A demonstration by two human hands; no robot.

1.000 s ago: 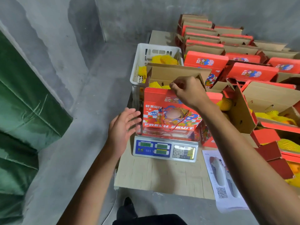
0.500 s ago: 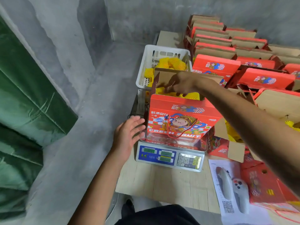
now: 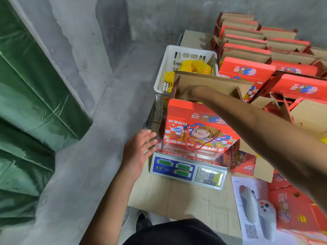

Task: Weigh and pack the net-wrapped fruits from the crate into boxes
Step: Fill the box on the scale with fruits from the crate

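1. The red fruit box (image 3: 198, 131) stands on the pan of the scale (image 3: 187, 169), its brown lid flap (image 3: 212, 84) tipped up and back, a red cord handle hanging down its printed front.
2. The right hand (image 3: 190, 91) reaches across and down into the box's open top at the far left corner; its fingers are hidden behind the box edge, so I cannot tell whether they grip anything.
3. The left hand (image 3: 138, 149) hovers just beside the box's lower left corner and the scale pan, fingers spread and straight, holding nothing.
4. The white crate (image 3: 169, 68) sits directly behind the box, with net-wrapped fruits (image 3: 194, 66) in yellow mesh lying inside it.
5. The scale rests on a pale wooden surface (image 3: 177, 197); its green displays are lit but unreadable.
6. To the right, a printed sheet (image 3: 247, 220) with a QR code carries a grey handheld controller (image 3: 263, 209).
7. Further right and behind, many more red boxes (image 3: 247, 69) stand in rows, some closed, some with flaps open.
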